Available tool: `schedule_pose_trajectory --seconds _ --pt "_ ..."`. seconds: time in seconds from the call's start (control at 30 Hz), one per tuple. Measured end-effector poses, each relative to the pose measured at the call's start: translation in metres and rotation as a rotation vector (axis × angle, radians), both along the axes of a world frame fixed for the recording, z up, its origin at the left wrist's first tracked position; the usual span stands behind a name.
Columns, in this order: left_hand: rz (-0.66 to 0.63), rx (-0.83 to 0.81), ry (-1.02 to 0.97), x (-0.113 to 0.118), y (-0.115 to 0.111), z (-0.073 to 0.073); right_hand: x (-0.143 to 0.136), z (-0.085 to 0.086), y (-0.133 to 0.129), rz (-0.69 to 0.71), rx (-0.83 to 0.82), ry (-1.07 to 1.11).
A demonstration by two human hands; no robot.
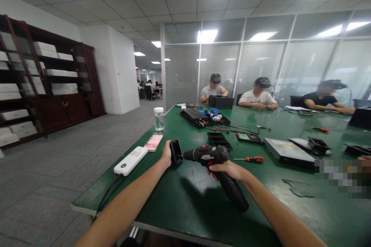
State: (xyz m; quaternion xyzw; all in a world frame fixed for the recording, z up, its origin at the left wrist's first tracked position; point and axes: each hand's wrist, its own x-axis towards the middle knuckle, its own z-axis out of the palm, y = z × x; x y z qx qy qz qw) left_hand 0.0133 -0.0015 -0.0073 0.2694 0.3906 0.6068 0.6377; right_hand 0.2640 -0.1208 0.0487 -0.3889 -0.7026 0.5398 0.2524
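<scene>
My right hand (227,170) is wrapped round the grip of a black cordless drill (207,155), its chuck pointing left. In my left hand (166,154) a small black plastic housing (176,151) is held up on edge, its hollow side facing the drill. The drill's tip is at or very near the housing's right side; whether they touch I cannot tell. Behind the drill lies another black plastic tray part (219,140) with compartments. To the right of the drill rests a screwdriver (255,159) with an orange and black handle.
A white power bank (130,161) with a cable, a pink phone-like item (154,141) and a clear bottle (159,119) stand left on the green table (162,204). Dismantled electronics (199,115), a circuit board (247,137) and a flat metal drive (286,152) lie beyond. Several people sit opposite.
</scene>
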Motion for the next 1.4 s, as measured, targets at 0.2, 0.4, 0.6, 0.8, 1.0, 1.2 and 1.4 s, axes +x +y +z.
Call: schedule_pose_trajectory --seconds 0.2,0.4,0.6,0.8,1.0,1.2,1.4 --pt "0.017 -0.028 -0.011 0.0002 -0.0004 0.0012 0.0002 0.0008 0.0002 0.030 0.004 0.012" --pt "0.033 -0.031 0.017 0.0002 0.0011 0.0001 0.0014 -0.0002 0.0014 0.040 0.006 0.028" --pt "0.052 -0.020 0.050 0.0006 -0.0006 0.0020 0.0012 0.0006 -0.0001 0.032 0.011 0.067" --pt "0.068 0.012 0.079 0.0011 -0.0008 0.0029 0.0020 -0.0028 0.0020 0.011 -0.014 0.065" --pt "0.074 0.028 0.070 0.0011 -0.0001 0.0016 0.0015 -0.0011 0.0008 0.011 -0.006 0.033" --pt "0.065 0.007 0.056 0.0007 0.0019 0.0004 0.0012 -0.0013 -0.0001 0.002 -0.001 0.054" --pt "0.055 0.005 0.065 -0.0002 0.0044 -0.0019 0.0012 -0.0013 0.0006 -0.002 -0.039 0.047"
